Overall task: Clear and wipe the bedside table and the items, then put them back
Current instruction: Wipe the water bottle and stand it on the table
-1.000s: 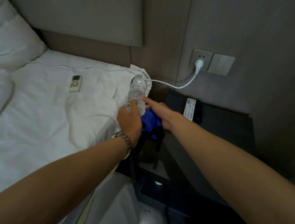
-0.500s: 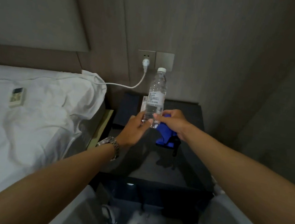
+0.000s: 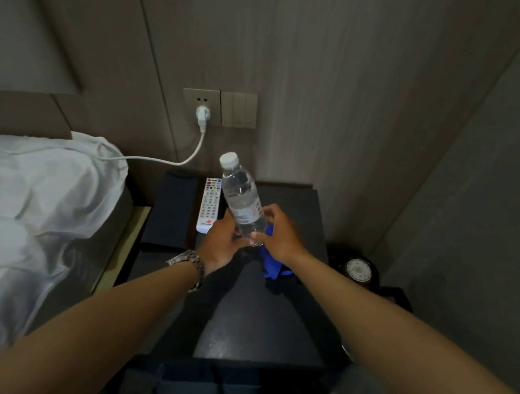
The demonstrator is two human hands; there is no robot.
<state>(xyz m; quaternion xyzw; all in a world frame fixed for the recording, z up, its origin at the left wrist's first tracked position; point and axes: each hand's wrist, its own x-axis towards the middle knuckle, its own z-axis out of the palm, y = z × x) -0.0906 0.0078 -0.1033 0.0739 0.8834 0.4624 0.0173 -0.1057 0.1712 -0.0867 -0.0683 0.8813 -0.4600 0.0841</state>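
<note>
A clear plastic water bottle (image 3: 241, 198) with a white cap tilts left above the dark bedside table (image 3: 270, 321). My left hand (image 3: 221, 244) holds its base from the left and below. From the right, my right hand (image 3: 277, 231) pinches the bottle's lower part, and a blue cloth (image 3: 272, 266) hangs bunched under that palm. On the table's back part lies a white remote (image 3: 209, 205) beside a flat black item (image 3: 171, 209).
The bed with white bedding (image 3: 24, 202) lies on the left. A white cable (image 3: 189, 153) runs from the wall socket (image 3: 201, 106) to the bed. A dark round clock (image 3: 359, 270) stands low on the right of the table.
Both hands carried the bottle from over the bed to above the table. It stood upright half a second ago and now tilts left. The view swung right.
</note>
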